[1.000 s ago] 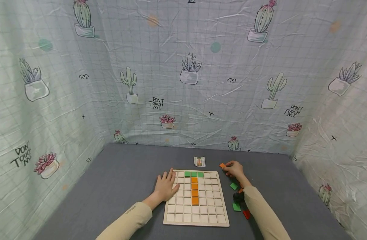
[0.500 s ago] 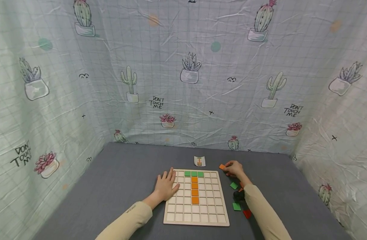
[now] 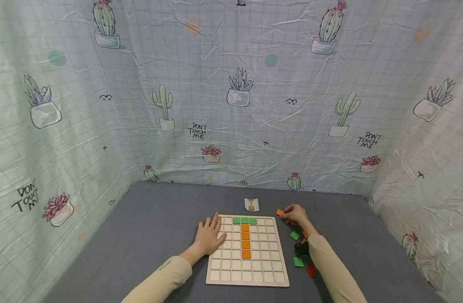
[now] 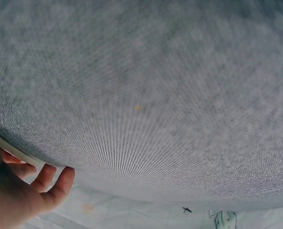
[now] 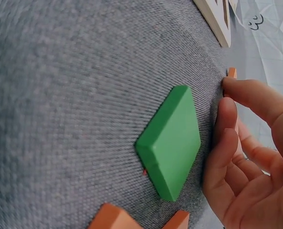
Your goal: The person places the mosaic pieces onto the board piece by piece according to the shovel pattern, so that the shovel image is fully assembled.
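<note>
Hand (rt.) – curled, pinches orange sq. tile.

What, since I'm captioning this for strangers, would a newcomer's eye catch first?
Probably the T of three green tiles and four orange tiles, set in the pale grid board on the grey table. Next, perhaps, comes the cactus-print curtain behind, filling most of the head view. Then there's the right hand, off the board's far right corner, holding another orange tile.
</note>
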Available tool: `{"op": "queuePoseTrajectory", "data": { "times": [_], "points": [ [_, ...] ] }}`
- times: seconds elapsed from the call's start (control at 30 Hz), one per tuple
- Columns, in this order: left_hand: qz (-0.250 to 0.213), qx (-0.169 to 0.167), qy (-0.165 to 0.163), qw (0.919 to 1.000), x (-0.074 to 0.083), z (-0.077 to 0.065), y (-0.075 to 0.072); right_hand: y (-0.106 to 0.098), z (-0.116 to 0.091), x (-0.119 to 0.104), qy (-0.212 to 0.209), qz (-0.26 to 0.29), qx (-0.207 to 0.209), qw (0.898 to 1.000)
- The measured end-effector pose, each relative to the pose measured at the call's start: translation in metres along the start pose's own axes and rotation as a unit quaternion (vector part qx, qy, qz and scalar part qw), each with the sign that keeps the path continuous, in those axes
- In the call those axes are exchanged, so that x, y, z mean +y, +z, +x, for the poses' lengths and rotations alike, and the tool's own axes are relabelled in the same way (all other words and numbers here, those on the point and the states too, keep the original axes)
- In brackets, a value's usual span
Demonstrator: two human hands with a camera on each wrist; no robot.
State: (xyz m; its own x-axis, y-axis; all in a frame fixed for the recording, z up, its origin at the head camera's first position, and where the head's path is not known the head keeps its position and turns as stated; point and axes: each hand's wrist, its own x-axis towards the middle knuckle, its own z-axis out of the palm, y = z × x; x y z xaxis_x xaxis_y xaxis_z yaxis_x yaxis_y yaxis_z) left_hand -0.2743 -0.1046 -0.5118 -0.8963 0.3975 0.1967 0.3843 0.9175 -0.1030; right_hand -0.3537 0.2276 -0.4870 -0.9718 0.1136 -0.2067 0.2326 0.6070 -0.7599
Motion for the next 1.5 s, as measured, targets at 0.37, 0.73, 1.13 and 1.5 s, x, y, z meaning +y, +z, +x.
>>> {"op": "queuePoseTrajectory", "data": {
  "times": [0.37, 0.73, 1.13, 1.5],
  "points": [
    [0.004, -0.003, 0.001, 1.0000, 0.000, 0.000, -0.001, 0.000, -0.001, -0.002, -0.010, -0.020, 0.009, 1.000],
    [0.002, 0.000, 0.002, 1.0000, 0.000, 0.001, -0.002, 0.001, 0.000, -0.001, -0.011, -0.021, 0.010, 1.000],
    [-0.003, 0.002, 0.002, 1.0000, 0.001, 0.001, -0.005, -0.001, -0.004, 0.002, -0.030, -0.012, 0.007, 0.999],
    [-0.007, 0.004, 0.005, 1.0000, 0.001, -0.001, -0.010, -0.003, -0.008, 0.001, -0.030, -0.006, -0.016, 0.999]
  ]
}}
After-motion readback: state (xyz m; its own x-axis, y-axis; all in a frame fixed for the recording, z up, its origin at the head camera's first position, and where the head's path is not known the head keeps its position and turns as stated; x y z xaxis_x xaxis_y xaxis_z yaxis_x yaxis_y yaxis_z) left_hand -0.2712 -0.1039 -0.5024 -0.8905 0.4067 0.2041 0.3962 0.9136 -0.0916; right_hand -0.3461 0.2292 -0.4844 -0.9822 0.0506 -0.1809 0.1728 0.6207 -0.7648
